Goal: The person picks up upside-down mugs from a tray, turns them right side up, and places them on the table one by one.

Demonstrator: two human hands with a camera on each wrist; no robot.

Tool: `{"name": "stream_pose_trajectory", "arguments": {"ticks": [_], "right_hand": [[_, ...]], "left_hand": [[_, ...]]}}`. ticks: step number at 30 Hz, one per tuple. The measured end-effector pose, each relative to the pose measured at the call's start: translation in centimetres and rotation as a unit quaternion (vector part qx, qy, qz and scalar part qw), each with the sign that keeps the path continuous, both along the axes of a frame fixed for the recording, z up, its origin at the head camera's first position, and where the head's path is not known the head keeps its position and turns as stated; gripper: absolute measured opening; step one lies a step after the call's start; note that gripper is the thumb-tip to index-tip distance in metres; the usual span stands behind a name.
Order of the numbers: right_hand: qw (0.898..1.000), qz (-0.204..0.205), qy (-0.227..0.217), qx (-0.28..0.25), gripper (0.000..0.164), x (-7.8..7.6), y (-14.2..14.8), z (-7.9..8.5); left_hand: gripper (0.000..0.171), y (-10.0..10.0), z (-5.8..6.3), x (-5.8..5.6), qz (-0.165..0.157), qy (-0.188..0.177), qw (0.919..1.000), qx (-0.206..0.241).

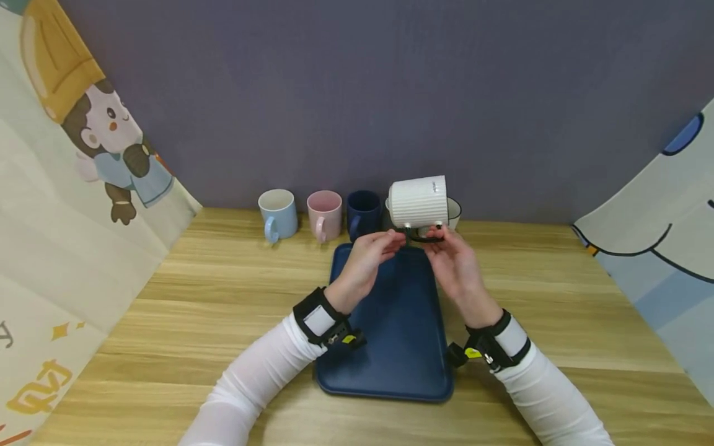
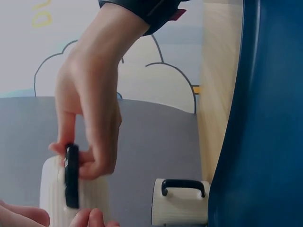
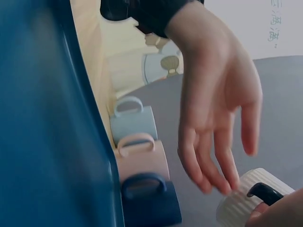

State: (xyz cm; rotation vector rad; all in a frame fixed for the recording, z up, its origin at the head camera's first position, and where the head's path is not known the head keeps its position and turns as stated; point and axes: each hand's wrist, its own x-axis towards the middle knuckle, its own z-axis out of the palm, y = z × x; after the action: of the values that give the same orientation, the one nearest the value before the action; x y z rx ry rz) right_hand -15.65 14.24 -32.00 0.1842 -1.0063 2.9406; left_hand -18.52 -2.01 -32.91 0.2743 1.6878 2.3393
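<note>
A white ribbed mug (image 1: 418, 203) with a black handle (image 2: 71, 177) is held up on its side above the far end of the blue tray (image 1: 390, 322), its handle toward me. My right hand (image 1: 458, 269) pinches that handle between thumb and fingers, as the left wrist view shows. Fairly straight fingers extend from my left hand (image 1: 365, 263) toward the mug's other end. In the right wrist view, the left fingertips (image 3: 232, 184) come close to its ribbed side; I cannot tell whether they touch.
Along the back wall stand a light blue mug (image 1: 281, 214), a pink mug (image 1: 328, 214) and a navy mug (image 1: 365, 207). Partly hidden behind the raised mug is a white mug (image 1: 454, 214) with a dark rim. The tray lies on a wooden table (image 1: 245, 297).
</note>
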Motion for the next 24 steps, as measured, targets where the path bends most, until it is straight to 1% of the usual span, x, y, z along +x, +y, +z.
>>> {"name": "stream_pose_trajectory", "arguments": {"ticks": [2, 7, 11, 15, 18, 21, 24], "right_hand": [[1.0, -0.02, 0.003, -0.006, 0.036, -0.2, 0.5, 0.0], [0.996, -0.085, -0.001, -0.012, 0.032, -0.7, 2.0, 0.3], [0.993, -0.115, 0.0, -0.005, 0.029, -1.1, 3.2, 0.5], [0.989, -0.138, -0.01, -0.044, 0.021, -1.4, 4.4, 0.5], [0.985, -0.147, -0.021, -0.086, 0.015, -1.5, 5.1, 0.6], [0.982, -0.155, -0.032, -0.103, 0.014, -1.7, 5.7, 0.7], [0.979, -0.172, -0.039, -0.1, 0.015, -1.9, 6.2, 0.6]], "left_hand": [[0.033, -0.3, 0.0, -0.2, 0.002, 0.005, 1.0, 0.001], [0.029, -1.1, -0.1, -0.5, 0.023, 0.008, 0.9996, 0.014], [0.027, -1.6, -0.3, -0.6, 0.044, 0.009, 0.9987, 0.022], [0.025, -1.9, -0.3, -0.7, 0.053, 0.009, 0.998, 0.034], [0.025, -2.1, -0.4, -0.7, 0.054, 0.009, 0.9976, 0.042], [0.025, -2.3, -0.5, -0.8, 0.056, 0.01, 0.9974, 0.043], [0.024, -2.6, -0.6, -0.8, 0.061, 0.011, 0.9972, 0.042]]}}
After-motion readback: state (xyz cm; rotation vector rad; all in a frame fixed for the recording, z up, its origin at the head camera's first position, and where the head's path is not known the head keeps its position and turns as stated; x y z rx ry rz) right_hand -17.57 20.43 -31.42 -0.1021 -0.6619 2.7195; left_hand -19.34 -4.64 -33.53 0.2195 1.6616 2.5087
